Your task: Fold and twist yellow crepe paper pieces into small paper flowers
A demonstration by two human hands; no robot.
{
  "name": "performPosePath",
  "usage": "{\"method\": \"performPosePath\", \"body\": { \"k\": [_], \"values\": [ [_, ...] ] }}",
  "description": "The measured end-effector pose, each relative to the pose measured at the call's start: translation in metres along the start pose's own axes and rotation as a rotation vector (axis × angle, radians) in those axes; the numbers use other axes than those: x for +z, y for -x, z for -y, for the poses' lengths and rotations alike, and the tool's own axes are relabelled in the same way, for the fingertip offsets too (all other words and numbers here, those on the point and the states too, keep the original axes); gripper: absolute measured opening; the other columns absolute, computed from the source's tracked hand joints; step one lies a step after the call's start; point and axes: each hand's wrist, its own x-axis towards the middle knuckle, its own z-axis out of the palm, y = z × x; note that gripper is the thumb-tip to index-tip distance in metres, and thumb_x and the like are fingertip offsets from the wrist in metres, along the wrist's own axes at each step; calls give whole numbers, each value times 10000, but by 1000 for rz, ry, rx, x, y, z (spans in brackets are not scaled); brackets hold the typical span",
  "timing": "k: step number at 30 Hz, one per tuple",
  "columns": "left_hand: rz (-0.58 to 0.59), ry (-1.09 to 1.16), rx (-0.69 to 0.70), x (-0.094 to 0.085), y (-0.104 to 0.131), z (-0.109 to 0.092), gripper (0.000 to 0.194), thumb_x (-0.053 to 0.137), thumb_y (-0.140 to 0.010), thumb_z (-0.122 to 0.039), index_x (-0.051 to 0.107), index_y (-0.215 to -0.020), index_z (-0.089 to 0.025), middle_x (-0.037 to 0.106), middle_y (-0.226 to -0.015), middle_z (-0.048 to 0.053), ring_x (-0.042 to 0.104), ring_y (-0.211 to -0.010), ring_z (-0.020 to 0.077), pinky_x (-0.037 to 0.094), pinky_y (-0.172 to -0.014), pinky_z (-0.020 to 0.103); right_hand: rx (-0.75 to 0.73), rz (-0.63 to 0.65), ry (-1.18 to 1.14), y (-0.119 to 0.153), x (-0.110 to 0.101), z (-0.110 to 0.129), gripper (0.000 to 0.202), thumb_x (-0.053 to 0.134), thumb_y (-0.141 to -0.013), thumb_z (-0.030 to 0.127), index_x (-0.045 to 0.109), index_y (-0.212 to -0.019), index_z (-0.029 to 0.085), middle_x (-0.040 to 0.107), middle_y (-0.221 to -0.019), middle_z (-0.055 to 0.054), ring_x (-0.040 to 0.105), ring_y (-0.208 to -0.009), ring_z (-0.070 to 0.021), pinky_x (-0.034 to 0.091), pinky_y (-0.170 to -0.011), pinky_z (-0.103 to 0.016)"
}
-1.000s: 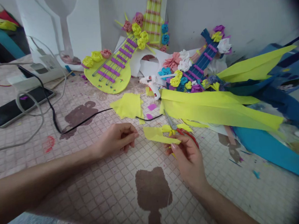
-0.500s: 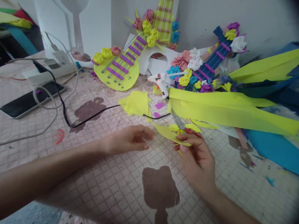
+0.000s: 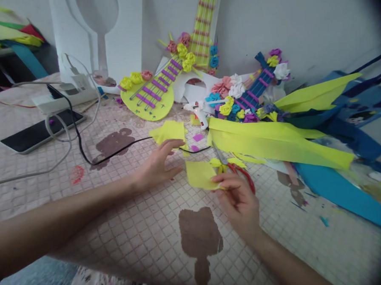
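Between thumb and fingers, my right hand (image 3: 240,201) pinches the corner of a yellow paper square (image 3: 200,175), whose face is turned up toward the camera. My left hand (image 3: 158,165) has its fingers apart and nothing in them, just below a small pile of yellow paper pieces (image 3: 168,132). Red-handled scissors (image 3: 245,175) lie behind my right hand, beside yellow scraps. A white glue gun (image 3: 199,112) rests above the long yellow paper strips (image 3: 263,138).
A yellow paper guitar (image 3: 153,97) and a blue one (image 3: 254,90), both with paper flowers, stand at the back. A phone (image 3: 39,131) and a white power strip (image 3: 66,93) lie left, with cables crossing the table. Blue paper (image 3: 343,190) lies right.
My left hand has opened and moved up and left toward the yellow pile. My right hand has shifted left, and the held square has turned flatter to the camera. The view has shifted slightly.
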Motion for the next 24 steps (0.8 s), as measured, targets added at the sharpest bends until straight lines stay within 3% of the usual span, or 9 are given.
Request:
{"method": "performPosePath", "body": {
  "k": [4, 8, 10, 13, 20, 24],
  "values": [
    [174, -145, 139, -6, 2, -3, 650, 629, -766, -156, 357, -1354, -208, 407, -1387, 145, 410, -1275, 254, 417, -1021, 437, -100, 272, 132, -1, 3, 0, 214, 544, -827, 65, 542, -942, 246, 612, -1002, -42, 599, -943, -162, 511, -824, -336],
    [284, -166, 266, -8, 8, -12, 351, 593, -778, -103, 541, -1115, -186, 547, -1182, 111, 504, -1112, 224, 436, -940, 385, -62, 446, 192, -3, 6, 0, 233, 507, -828, 47, 536, -957, 239, 581, -1053, -56, 588, -980, -155, 508, -817, -298],
    [339, -187, 323, -8, 10, -14, 173, 548, -796, -61, 593, -905, -188, 605, -997, 61, 539, -959, 184, 424, -874, 347, -30, 461, 230, -3, 7, 0, 253, 492, -822, 42, 534, -977, 237, 557, -1072, -67, 575, -999, -164, 505, -826, -310],
    [403, -219, 357, -10, 11, -14, 146, 514, -862, -98, 587, -764, -179, 626, -890, 42, 536, -857, 158, 395, -838, 326, 22, 472, 261, -3, 7, 0, 221, 497, -838, 76, 539, -981, 240, 544, -1061, -68, 567, -983, -170, 508, -809, -316],
    [396, -203, 324, -11, 12, -14, 209, 495, -806, -23, 594, -898, -183, 627, -934, 50, 546, -880, 169, 420, -823, 310, 32, 510, 252, -5, 6, 2, 150, 490, -873, 112, 557, -906, 242, 551, -1012, -52, 572, -943, -165, 505, -786, -308],
    [430, -183, 341, -11, 13, -14, 225, 490, -789, -4, 589, -897, -176, 620, -950, 52, 545, -874, 164, 425, -822, 306, 38, 503, 250, -4, 7, 1, 216, 504, -846, 79, 537, -980, 245, 545, -1029, -53, 566, -931, -160, 506, -785, -304]
  ]
}}
